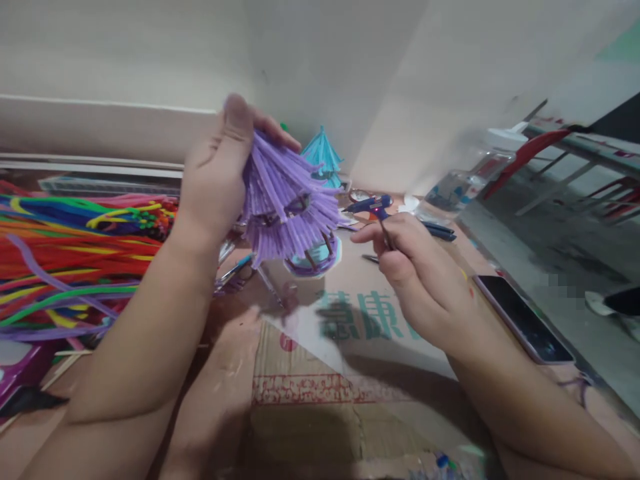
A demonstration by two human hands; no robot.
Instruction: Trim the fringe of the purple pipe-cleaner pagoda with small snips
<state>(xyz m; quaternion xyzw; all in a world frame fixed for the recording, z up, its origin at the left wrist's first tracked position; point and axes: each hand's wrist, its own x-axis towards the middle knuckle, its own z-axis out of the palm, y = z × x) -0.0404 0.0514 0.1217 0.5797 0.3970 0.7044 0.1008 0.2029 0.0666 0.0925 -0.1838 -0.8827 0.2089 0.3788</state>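
My left hand (215, 180) is closed around the top of a purple pipe-cleaner model (287, 193), tilted in the air. Its fringed roof has two tiers, with brown posts under it and a ring-shaped base with a pale blue floor below. To the right, my right hand (425, 273) is curled, its index finger extended toward the model but apart from it. A slim dark metal tool (387, 237) shows between its thumb and fingers; most of it is hidden. Just behind that hand lies a blue glue gun (370, 205) with a small red light.
Many colored pipe cleaners (75, 260) are heaped at the left. A turquoise fringed model (323, 157) stands at the back by the wall. A clear plastic bottle (470, 173) is at the back right, a phone (525, 320) near the right edge. Printed cardboard (300, 420) covers the table.
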